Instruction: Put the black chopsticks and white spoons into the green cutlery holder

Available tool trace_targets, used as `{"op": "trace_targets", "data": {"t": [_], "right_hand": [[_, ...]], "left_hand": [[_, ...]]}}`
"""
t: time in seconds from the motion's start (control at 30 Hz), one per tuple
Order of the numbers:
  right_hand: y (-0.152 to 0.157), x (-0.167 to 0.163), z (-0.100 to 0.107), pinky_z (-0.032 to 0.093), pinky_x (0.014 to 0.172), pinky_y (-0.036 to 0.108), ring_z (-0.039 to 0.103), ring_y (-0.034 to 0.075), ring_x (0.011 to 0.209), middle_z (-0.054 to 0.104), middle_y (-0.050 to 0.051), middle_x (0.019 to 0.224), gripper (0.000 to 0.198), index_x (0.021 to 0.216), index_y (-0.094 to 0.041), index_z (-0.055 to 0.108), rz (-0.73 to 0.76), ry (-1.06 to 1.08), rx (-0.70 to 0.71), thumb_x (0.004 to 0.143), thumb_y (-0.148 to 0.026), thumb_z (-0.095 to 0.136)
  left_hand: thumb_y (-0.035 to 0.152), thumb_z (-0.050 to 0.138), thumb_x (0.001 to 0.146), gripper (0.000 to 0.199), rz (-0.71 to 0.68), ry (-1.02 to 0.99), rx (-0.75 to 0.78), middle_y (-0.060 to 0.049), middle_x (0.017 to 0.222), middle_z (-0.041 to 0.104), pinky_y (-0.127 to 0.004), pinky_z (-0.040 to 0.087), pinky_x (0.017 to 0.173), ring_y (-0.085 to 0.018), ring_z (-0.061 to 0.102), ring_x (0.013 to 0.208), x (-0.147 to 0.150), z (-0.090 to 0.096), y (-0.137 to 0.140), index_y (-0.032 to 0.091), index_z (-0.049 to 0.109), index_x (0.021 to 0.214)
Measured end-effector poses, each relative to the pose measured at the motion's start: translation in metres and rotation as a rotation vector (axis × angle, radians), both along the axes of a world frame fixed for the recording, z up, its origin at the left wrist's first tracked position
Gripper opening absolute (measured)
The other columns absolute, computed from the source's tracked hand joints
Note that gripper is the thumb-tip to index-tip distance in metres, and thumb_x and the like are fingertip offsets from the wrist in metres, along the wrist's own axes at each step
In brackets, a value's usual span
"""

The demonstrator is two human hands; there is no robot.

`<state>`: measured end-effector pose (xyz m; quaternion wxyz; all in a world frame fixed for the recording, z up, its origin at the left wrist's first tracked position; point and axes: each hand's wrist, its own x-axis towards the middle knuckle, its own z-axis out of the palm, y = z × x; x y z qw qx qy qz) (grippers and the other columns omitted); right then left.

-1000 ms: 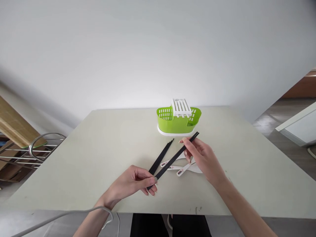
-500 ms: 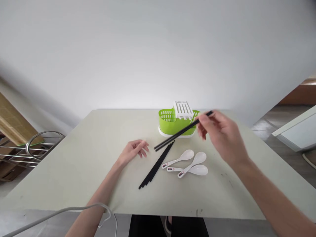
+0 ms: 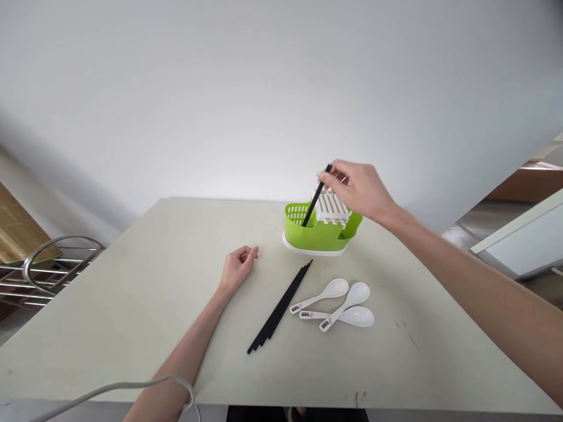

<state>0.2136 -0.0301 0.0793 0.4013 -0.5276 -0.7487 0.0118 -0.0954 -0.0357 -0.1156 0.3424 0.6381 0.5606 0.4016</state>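
My right hand (image 3: 352, 184) pinches the upper end of black chopsticks (image 3: 315, 204), whose lower end stands tilted inside the left compartment of a green utensil holder (image 3: 308, 235) with a white slotted piece (image 3: 332, 207) on it. My left hand (image 3: 238, 266) rests on the table with its fingers curled in; nothing shows in it. To its right, several black chopsticks (image 3: 281, 308) lie side by side at a slant. Three white spoons (image 3: 336, 288) lie right of these, two of them crossing.
The pale table (image 3: 145, 305) stands against a white wall. A grey cable (image 3: 114, 387) crosses my left forearm near the front edge. At the far left is a metal rack (image 3: 53, 272) beside a wooden board (image 3: 21, 225); a white panel (image 3: 519, 240) is at the right.
My right hand has moved left and away from me, and the chopsticks have swung steeper, their lower end now in the holder. My left hand's fingers have curled in.
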Motion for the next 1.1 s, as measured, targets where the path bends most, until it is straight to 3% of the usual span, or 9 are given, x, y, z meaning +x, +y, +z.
{"op": "trace_targets", "data": {"t": [0.13,0.4,0.63,0.8,1.1], "right_hand": [[0.0,-0.006,-0.014,0.043,0.071,0.032,0.067,0.021,0.075,0.077,0.004,0.082,0.03,0.078,-0.024,0.061,0.022,-0.093,-0.126,0.102,-0.041,0.055],[-0.006,-0.015,-0.007,0.04,0.072,0.032,0.064,0.02,0.072,0.074,0.002,0.08,0.031,0.076,-0.024,0.058,0.046,-0.153,-0.12,0.103,-0.039,0.056],[0.036,-0.027,-0.014,0.041,0.073,0.031,0.066,0.02,0.076,0.078,0.003,0.085,0.031,0.075,-0.023,0.058,0.056,-0.131,-0.167,0.102,-0.037,0.057],[0.063,-0.032,-0.028,0.042,0.072,0.03,0.067,0.02,0.077,0.079,0.003,0.082,0.031,0.073,-0.023,0.056,0.057,-0.131,-0.251,0.101,-0.036,0.058],[0.071,-0.017,-0.053,0.039,0.066,0.031,0.068,0.023,0.084,0.08,0.006,0.095,0.03,0.084,-0.024,0.065,-0.087,-0.112,-0.169,0.103,-0.043,0.052]], "left_hand": [[0.065,0.058,0.092,0.05,0.021,0.021,-0.007,0.005,0.055,0.038,-0.025,0.025,0.052,-0.011,0.031,0.054,0.001,0.001,0.001,0.02,0.064,0.073],[0.065,0.056,0.093,0.051,0.018,0.064,-0.004,0.005,0.058,0.039,-0.027,0.027,0.056,-0.012,0.032,0.056,0.003,0.0,0.002,0.019,0.063,0.072],[0.062,0.054,0.095,0.049,-0.056,0.125,0.019,0.005,0.057,0.044,-0.026,0.03,0.057,-0.012,0.036,0.056,0.004,-0.002,0.0,0.019,0.063,0.073],[0.058,0.053,0.097,0.045,-0.167,0.253,0.037,0.003,0.059,0.056,-0.026,0.035,0.059,-0.013,0.043,0.056,0.005,-0.007,-0.002,0.02,0.064,0.075],[0.056,0.051,0.098,0.043,-0.18,0.323,0.047,0.002,0.063,0.063,-0.027,0.038,0.06,-0.014,0.049,0.057,0.005,-0.01,0.001,0.022,0.063,0.074]]}}
